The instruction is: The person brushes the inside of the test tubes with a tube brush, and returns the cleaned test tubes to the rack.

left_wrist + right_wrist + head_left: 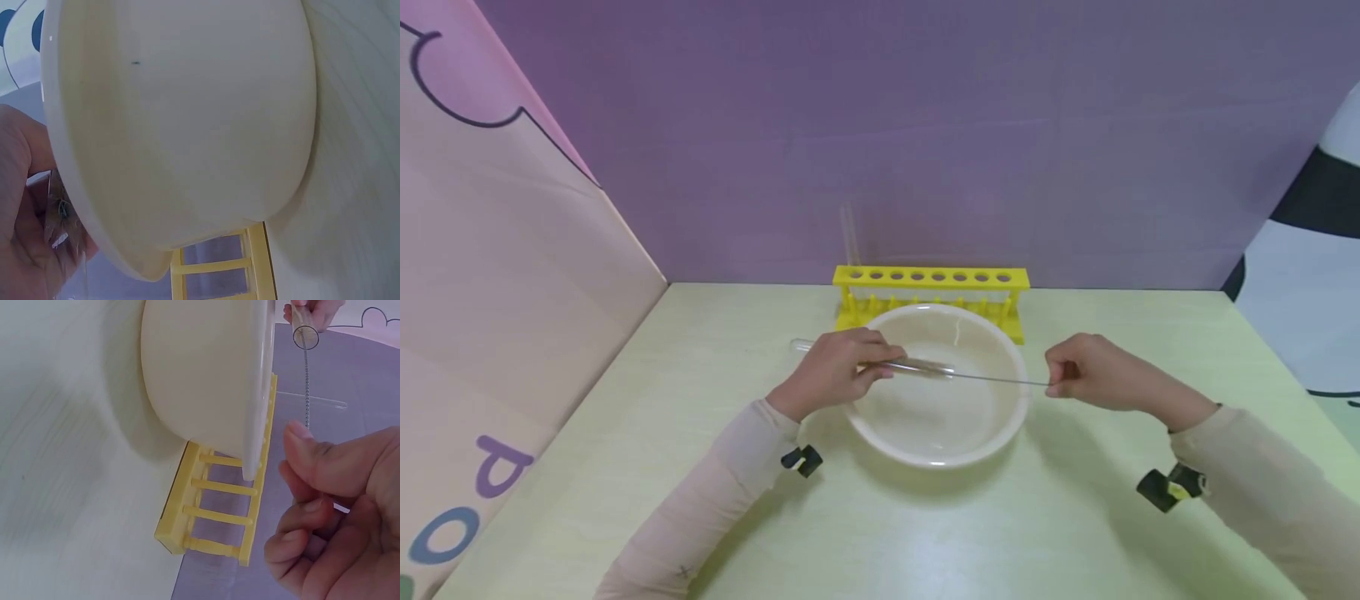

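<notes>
Over the bowl, my left hand grips a clear glass test tube lying nearly level, its mouth toward the right. The tube's rounded end pokes out behind the hand. My right hand pinches the end of a thin twisted wire handle between thumb and forefinger, to the right of the bowl. This wire runs into the tube's mouth. Dark bristles of a test tube brush show through the glass within the left hand. Below the tube stands a cream bowl; its contents are hard to make out.
A yellow test tube rack stands behind the bowl, partly hidden by it. Another clear test tube stands upright in its leftmost hole. The pale wooden table ends at a purple backdrop, with a printed panel at the left.
</notes>
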Tool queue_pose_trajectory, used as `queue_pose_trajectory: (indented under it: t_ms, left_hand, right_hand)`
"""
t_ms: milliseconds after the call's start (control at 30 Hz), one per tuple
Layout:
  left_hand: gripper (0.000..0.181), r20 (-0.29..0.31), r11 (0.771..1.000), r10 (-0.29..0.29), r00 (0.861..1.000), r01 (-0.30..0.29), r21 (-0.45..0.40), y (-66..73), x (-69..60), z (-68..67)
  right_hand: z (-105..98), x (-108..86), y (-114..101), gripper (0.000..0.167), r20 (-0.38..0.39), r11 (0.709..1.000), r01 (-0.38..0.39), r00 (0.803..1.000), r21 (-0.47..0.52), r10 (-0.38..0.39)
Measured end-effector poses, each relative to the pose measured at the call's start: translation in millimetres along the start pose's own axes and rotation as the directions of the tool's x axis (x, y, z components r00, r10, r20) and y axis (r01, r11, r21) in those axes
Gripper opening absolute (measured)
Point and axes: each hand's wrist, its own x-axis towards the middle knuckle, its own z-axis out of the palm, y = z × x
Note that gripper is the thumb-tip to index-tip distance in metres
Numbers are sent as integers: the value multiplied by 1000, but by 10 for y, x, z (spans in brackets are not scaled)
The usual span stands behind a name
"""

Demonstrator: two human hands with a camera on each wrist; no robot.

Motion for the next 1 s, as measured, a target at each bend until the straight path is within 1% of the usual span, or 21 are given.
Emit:
queue_pose_trajectory:
  t_ms: [200,367,467,600,700,867,1000]
  left_hand:
    - [25,-47,998,51,998,-49,37,-35,-31,14]
    - [26,-96,992,109,989,-103,70,-54,-51,20]
    - [26,-113,989,130,985,-120,90,-58,-67,19]
    - [27,-122,988,133,984,-121,101,-65,-81,21]
    - [27,-124,988,129,984,-116,102,-72,-86,25]
    - [26,-122,989,122,985,-110,101,-74,-94,19]
    - [26,-120,990,115,986,-104,97,-79,-102,14]
  right_hand:
    - [-49,17,11,24,82,995,-80,994,66,75]
    - [-93,18,40,23,132,984,-108,987,144,89]
    - [-109,23,70,23,174,969,-140,979,202,105]
    - [-127,33,114,22,219,950,-189,966,250,134]
    - [-142,33,139,22,234,942,-209,961,263,147]
    - [-146,21,170,23,224,945,-199,964,261,141]
    - [-154,5,175,22,213,948,-203,965,245,151]
